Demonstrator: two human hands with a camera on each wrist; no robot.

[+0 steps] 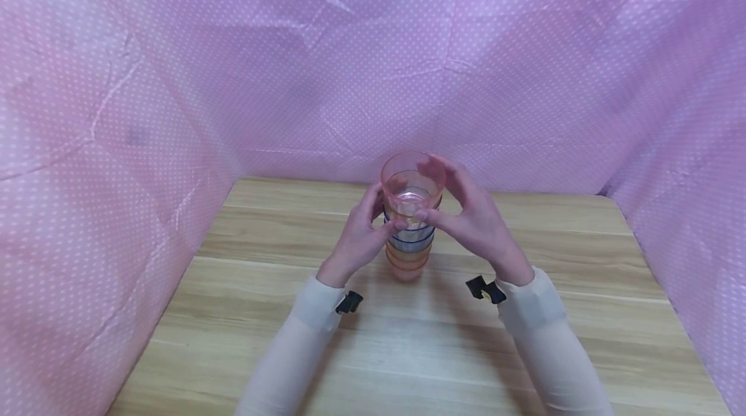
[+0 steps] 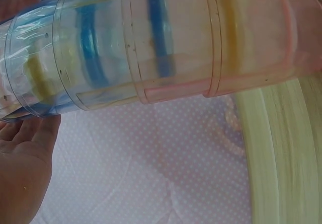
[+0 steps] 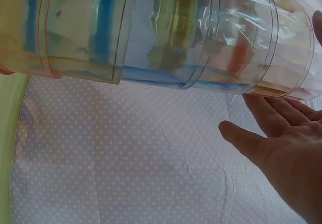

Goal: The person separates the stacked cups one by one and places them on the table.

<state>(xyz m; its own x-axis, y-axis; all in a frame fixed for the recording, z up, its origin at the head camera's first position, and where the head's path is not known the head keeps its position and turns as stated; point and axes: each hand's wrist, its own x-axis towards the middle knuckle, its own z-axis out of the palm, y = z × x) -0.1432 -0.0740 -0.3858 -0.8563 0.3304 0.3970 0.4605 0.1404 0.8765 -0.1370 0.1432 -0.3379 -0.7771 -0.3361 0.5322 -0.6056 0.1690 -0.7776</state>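
Note:
A tall stack of clear tinted plastic cups (image 1: pixel 410 244) stands upright between both hands, with pink, yellow, orange and blue bands. Its top pink cup (image 1: pixel 412 163) rises above the rest. My left hand (image 1: pixel 364 231) grips the stack's left side, thumb in front, just below the pink cup. On the other side my right hand (image 1: pixel 478 218) holds the pink cup, with fingers behind it and the thumb at its front. In the right wrist view, one finger of the right hand (image 3: pixel 287 143) sticks out away from the cups. Whether the stack's base touches the table, I cannot tell.
A light wood-grain table (image 1: pixel 280 338) lies under the stack. Pink dotted cloth (image 1: pixel 350 79) hangs behind it and along both sides. A small black clip-like piece sits at each wrist, the left one (image 1: pixel 349 302) and the right one (image 1: pixel 486 289).

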